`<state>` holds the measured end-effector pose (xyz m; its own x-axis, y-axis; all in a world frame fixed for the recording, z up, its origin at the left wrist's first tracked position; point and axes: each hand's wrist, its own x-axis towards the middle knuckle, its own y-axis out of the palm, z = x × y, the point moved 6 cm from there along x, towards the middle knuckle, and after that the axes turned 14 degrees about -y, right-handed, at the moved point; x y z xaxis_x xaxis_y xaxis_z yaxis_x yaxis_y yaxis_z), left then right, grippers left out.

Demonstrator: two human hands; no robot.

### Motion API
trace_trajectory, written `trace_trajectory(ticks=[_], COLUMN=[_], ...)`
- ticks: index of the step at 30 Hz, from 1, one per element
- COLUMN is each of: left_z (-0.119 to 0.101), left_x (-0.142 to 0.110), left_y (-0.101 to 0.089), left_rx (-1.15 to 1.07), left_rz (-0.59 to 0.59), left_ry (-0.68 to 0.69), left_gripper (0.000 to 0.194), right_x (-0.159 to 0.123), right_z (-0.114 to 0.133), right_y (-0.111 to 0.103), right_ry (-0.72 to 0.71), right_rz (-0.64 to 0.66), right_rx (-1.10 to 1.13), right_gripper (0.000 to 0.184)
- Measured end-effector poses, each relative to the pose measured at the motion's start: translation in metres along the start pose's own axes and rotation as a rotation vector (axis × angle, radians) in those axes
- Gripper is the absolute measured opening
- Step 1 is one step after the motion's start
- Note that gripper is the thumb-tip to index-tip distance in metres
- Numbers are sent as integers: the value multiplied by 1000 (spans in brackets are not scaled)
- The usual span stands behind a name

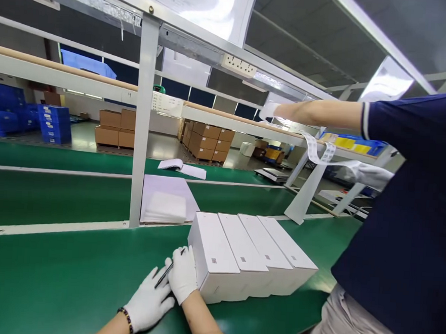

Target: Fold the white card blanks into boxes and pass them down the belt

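Note:
A row of several white boxes (250,244), each with a small printed mark on top, stands on the green work surface. Against the left side of this row lies my right hand (183,275), in a white glove, its fingers closed round a slim black pen (164,276). My left hand (148,302), also gloved and with a beaded bracelet at the wrist, rests beside it with fingers stretched out. The pen slants across the tips of the left fingers. Part of the right fingers is hidden behind the glove's back.
A co-worker (402,208) in a dark shirt stands close on the right, holding a strip of labels (314,152). A white post (142,127) rises ahead. Behind the boxes lie a white pad (165,207) on a sheet and some papers (183,168).

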<state>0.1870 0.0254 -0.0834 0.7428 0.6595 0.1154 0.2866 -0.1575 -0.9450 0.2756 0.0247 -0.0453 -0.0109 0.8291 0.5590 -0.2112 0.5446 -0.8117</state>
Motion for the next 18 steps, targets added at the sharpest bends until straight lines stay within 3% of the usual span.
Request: trace_trajectory(ticks=[3,8,14,18], left_z=[41,92,109,114], left_x=[-4,-18,-27,-21], left_y=[-16,-49,-51,-46], left_rx=[57,108,22,-67], left_rz=[118,107,73,24], left_ry=[-197,-438,-490,-483], left_gripper=[53,58,56,52], right_x=[-5,-17,-27,16], right_z=[-25,-59,-104,-94], right_y=[3,-18,-42,-23], right_ry=[33,-13,80,50], right_rz=[16,25,34,56], right_rx=[-97,-145,-95,-20], right_gripper=[17,13,33,40])
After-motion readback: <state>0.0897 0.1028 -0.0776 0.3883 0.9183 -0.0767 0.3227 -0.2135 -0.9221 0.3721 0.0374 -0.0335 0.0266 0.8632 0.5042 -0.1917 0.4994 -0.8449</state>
